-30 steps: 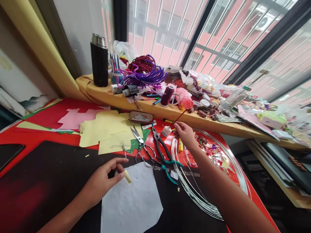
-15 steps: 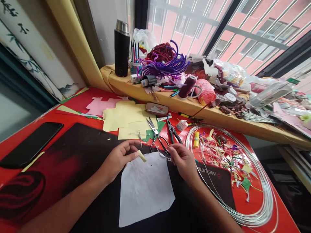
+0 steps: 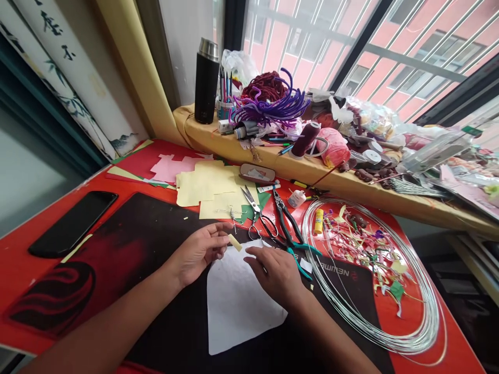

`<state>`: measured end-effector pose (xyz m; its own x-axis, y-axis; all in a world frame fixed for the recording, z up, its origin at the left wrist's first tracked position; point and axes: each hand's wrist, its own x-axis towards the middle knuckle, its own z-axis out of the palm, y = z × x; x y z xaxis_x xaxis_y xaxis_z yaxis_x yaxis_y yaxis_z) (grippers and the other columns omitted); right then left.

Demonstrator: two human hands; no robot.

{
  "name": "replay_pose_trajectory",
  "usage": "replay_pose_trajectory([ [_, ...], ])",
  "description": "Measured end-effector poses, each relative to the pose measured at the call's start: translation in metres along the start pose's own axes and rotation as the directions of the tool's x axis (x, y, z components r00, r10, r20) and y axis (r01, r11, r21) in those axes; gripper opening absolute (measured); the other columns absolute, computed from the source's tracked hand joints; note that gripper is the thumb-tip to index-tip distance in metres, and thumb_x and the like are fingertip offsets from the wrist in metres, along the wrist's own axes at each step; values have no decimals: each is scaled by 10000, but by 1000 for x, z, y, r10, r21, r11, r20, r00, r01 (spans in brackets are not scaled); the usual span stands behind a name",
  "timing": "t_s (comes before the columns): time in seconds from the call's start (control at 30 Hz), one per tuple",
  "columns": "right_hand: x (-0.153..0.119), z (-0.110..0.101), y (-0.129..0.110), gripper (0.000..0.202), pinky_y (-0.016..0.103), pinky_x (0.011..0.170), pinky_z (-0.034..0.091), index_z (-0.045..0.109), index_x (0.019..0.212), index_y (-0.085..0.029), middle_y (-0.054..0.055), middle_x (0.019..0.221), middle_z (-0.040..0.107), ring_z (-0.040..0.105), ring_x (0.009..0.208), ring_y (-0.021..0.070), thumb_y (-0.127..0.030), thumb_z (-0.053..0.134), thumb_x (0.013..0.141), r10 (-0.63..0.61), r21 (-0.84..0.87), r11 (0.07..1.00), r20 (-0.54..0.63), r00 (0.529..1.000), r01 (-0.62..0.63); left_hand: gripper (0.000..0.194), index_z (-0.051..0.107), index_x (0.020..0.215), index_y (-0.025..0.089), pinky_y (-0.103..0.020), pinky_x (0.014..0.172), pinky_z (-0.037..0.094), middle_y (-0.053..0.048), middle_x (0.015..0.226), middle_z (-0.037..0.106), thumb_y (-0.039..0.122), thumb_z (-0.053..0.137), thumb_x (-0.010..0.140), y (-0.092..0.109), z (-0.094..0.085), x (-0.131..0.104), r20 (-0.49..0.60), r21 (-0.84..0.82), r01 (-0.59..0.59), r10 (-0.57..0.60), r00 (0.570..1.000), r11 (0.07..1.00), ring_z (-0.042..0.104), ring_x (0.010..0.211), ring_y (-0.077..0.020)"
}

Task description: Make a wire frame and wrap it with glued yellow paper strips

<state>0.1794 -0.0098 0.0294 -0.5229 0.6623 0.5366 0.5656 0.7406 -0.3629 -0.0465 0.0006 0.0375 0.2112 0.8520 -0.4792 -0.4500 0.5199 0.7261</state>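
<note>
My left hand (image 3: 200, 252) is closed, pinching a small pale yellow strip of paper (image 3: 234, 242) between thumb and fingertips. Just right of the strip, my right hand (image 3: 275, 272) hovers with bent fingers and the thumb a little apart; nothing shows in it. Below both hands a white sheet of paper (image 3: 237, 309) lies on the black desk mat (image 3: 171, 311). Scissors (image 3: 255, 208) and teal-handled pliers (image 3: 286, 221) lie beyond the right hand. A small twisted wire piece (image 3: 233, 214) rests near the yellow sheets of paper (image 3: 212, 182).
At right, a large coil of silver wire (image 3: 429, 332) rings many coloured scraps and a glue stick (image 3: 318, 222). A black phone (image 3: 74, 223) lies at left. A glue bottle (image 3: 297, 198) stands near the ledge, where a black flask (image 3: 206, 83) and craft supplies crowd together.
My right hand has moved left and nearer, from beside the scissors to next to the strip, uncovering the pliers' handles. The left hand still holds the strip. The view has shifted slightly.
</note>
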Motion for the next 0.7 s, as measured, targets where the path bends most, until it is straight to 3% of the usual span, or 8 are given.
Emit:
replay_pose_trajectory([
  [0.3,3,-4,-5,118,287,650,478,674,1101,-200,40,792,777,704,635,169,-229,567,1062,-40,-75,996,25,999,42,415,699,1128,169,-197,537,354,35,773,542,215,849,744,-7,1,-1,43,23,43,-43,998,999,488,619,-73],
  [0.7,2,-7,-6,199,292,589,406,691,976,-197,0,648,666,571,547,140,-186,516,1071,-86,-146,985,47,995,92,465,691,1145,180,-210,532,335,42,761,528,251,862,719,-9,3,-2,50,80,64,-68,996,995,479,641,-89],
])
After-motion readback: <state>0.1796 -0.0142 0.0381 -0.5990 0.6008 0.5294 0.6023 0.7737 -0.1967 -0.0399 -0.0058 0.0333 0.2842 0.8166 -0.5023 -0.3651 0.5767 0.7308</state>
